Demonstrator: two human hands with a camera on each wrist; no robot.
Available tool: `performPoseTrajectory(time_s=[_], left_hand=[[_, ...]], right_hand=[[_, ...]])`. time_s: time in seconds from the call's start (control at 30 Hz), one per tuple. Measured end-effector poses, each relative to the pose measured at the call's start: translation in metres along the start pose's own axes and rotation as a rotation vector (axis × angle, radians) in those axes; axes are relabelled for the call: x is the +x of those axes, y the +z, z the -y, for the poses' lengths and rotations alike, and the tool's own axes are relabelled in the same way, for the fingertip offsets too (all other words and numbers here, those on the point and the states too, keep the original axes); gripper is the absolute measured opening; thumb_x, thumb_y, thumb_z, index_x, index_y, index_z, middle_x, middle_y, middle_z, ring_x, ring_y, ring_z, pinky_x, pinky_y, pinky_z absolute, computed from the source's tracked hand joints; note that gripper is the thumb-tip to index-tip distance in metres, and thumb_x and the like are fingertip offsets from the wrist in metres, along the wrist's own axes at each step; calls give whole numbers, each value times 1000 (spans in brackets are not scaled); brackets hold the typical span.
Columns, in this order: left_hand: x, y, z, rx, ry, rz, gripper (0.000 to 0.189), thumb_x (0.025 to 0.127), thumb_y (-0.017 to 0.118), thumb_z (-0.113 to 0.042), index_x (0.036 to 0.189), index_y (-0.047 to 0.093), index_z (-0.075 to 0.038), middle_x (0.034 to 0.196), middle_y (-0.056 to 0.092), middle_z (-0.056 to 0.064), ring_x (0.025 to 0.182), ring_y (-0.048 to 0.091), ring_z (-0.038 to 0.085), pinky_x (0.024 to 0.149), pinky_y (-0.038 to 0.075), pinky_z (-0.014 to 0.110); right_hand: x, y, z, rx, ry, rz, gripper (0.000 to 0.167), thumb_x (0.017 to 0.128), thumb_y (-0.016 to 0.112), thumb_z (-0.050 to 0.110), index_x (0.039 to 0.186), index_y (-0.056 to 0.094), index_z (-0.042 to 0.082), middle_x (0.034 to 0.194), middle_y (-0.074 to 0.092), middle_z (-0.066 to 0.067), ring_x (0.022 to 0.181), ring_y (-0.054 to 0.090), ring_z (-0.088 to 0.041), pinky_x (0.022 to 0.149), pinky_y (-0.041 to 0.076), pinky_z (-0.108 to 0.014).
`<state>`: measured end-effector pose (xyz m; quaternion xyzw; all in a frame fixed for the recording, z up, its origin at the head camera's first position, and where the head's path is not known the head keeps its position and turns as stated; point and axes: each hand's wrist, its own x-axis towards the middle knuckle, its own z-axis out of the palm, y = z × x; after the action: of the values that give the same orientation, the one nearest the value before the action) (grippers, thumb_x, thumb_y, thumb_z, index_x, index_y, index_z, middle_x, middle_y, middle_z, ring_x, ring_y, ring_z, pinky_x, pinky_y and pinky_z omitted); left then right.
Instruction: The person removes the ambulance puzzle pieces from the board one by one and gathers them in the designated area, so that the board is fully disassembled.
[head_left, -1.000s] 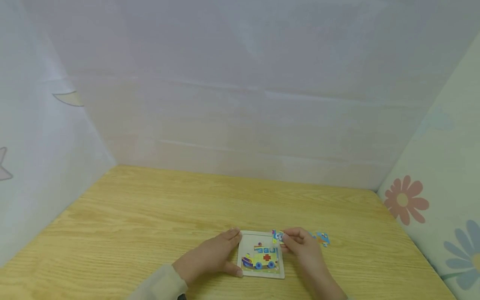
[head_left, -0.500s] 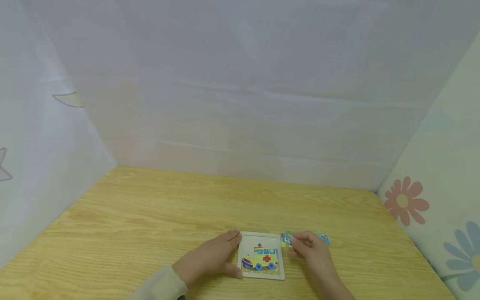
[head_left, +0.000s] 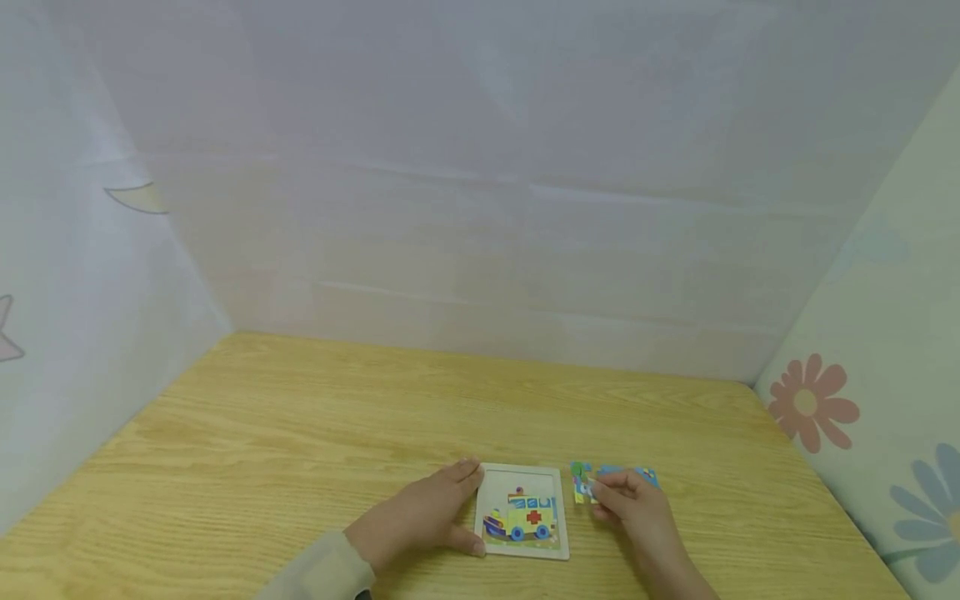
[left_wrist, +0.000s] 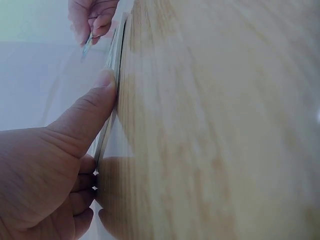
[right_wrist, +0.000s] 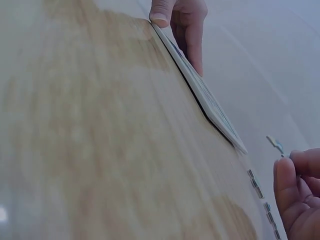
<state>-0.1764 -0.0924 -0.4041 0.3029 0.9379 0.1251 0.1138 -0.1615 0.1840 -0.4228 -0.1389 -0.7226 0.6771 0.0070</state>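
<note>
Fingers of the left hand (head_left: pixel 423 510) are spread loosely against the left edge of the puzzle board (head_left: pixel 525 479), presumably to steady it; loose pieces (head_left: pixel 648 474) (partly hidden) are laid within reach to its right; one raised piece (head_left: pixel 583 491) is pinched there by the right hand (head_left: pixel 636 507).

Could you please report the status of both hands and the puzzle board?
Left hand touching puzzle board. Right hand pinching puzzle piece, aloft. Board partly filled. Nothing visibly blocking.
</note>
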Motion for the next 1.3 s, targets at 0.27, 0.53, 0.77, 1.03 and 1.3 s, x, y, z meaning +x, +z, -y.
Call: performPoseTrajectory(time_s=[0.27,0.53,0.77,1.03,1.3], left_hand=[[0,1,1,-2,1,1,100,69,64,-64,141,34,-1,149,30,14,136,31,29,110,30,41],[0,0,0,-4,-1,2,100,69,64,-64,141,35,-1,149,31,14,136,31,29,110,31,42],[0,0,0,1,11,-5,99,70,64,-63,141,35,0,148,31,15,136,30,29,110,30,41],[0,-1,0,0,14,-4,97,72,64,-62,141,35,0,149,31,15,137,30,28,110,30,40],[-2,-5,-3,-17,-1,17,95,73,66,-59,141,35,0,149,30,14,137,29,28,111,30,40]], right_hand=[[6,-3,-7,-93,31,-10,17,80,67,-1,94,60,-9,76,64,-6,62,60,-14,57,56,-23],[8,-4,-7,-215,30,-17,18,79,69,3,92,61,-6,77,64,-6,61,60,-14,56,56,-24],[6,-4,-4,-369,-37,-19,12,77,71,5,82,63,-2,68,62,-4,55,59,-13,51,52,-21],[3,-5,2,-604,-134,11,10,77,71,11,75,63,5,62,58,-1,59,52,-14,52,45,-22],[2,-6,7,-734,-185,45,12,77,71,15,73,63,8,65,56,2,64,47,-14,54,40,-24]])
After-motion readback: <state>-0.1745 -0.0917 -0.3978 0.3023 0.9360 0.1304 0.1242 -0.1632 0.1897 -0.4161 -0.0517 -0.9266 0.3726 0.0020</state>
